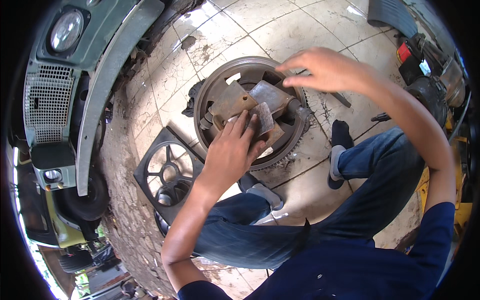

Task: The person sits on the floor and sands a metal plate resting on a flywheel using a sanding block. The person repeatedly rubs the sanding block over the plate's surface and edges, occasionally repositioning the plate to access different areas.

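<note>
My left hand (232, 150) lies over a rough, greyish-pink rectangular block (265, 120). Its fingers rest along the block's left side and the thumb is at the lower edge. Beneath are worn metal plates, among them a brown one with a hole (232, 100) and a grey one (270, 95) joined to a round, bolt-like end (300, 111). These sit on a large round toothed flywheel (210, 75) on the floor. My right hand (325, 70) is raised above the flywheel's far right rim, thumb and fingers apart, holding nothing.
A square black frame with a round spoked opening (145, 175) stands left of the flywheel. Beyond it are a rough ledge (130, 220) and a green vehicle front (75, 35). A dark flat strip (341, 100) lies on the tiles; machine parts (430, 90) stand at right.
</note>
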`<state>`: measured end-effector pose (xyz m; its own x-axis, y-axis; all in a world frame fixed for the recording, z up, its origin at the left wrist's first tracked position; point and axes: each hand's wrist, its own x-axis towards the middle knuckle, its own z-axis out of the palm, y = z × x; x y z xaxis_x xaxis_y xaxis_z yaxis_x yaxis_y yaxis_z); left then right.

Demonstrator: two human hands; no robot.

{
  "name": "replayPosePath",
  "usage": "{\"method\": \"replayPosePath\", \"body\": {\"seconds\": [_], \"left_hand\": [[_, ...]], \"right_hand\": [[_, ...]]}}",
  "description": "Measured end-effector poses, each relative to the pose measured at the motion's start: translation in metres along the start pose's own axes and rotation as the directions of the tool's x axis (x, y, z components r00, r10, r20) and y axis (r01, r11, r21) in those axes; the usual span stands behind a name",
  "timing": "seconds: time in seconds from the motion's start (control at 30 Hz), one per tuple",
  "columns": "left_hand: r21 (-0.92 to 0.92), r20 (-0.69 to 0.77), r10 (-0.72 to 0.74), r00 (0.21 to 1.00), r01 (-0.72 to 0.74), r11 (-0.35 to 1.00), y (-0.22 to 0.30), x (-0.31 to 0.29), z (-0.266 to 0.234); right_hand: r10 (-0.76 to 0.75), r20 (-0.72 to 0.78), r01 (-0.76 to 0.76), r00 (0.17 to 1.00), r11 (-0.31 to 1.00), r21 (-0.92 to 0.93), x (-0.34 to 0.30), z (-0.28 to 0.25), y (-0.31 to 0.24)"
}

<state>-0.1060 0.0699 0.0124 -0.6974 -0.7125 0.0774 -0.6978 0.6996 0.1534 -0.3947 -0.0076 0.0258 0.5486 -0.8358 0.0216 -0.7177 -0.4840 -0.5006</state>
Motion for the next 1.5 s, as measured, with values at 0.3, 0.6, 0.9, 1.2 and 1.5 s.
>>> {"method": "replayPosePath", "body": {"seconds": [0.3, 0.6, 0.9, 1.2, 1.5], "left_hand": [[0.095, -0.214, -0.032, 0.976, 0.054, 0.994, 0.002, 0.019, 0.028], [0.012, -0.153, -0.194, 0.969, 0.198, 0.980, 0.021, 0.034, 0.030], [-0.074, -0.064, -0.198, 0.978, 0.194, 0.978, 0.003, 0.041, 0.028], [-0.109, 0.113, -0.240, 0.964, 0.252, 0.962, 0.029, 0.044, 0.001], [-0.062, 0.027, -0.208, 0.978, 0.210, 0.976, -0.003, 0.047, 0.013]], "right_hand": [[0.276, 0.292, -0.241, 0.916, 0.959, -0.152, -0.027, 0.029, 0.104], [0.311, 0.474, -0.233, 0.823, 0.948, -0.217, -0.034, 0.041, 0.095], [0.295, 0.481, -0.209, 0.825, 0.952, -0.226, -0.032, 0.047, 0.102], [0.315, 0.508, -0.216, 0.802, 0.945, -0.245, -0.034, 0.049, 0.098], [0.312, 0.510, -0.220, 0.802, 0.947, -0.233, -0.032, 0.047, 0.098]]}}
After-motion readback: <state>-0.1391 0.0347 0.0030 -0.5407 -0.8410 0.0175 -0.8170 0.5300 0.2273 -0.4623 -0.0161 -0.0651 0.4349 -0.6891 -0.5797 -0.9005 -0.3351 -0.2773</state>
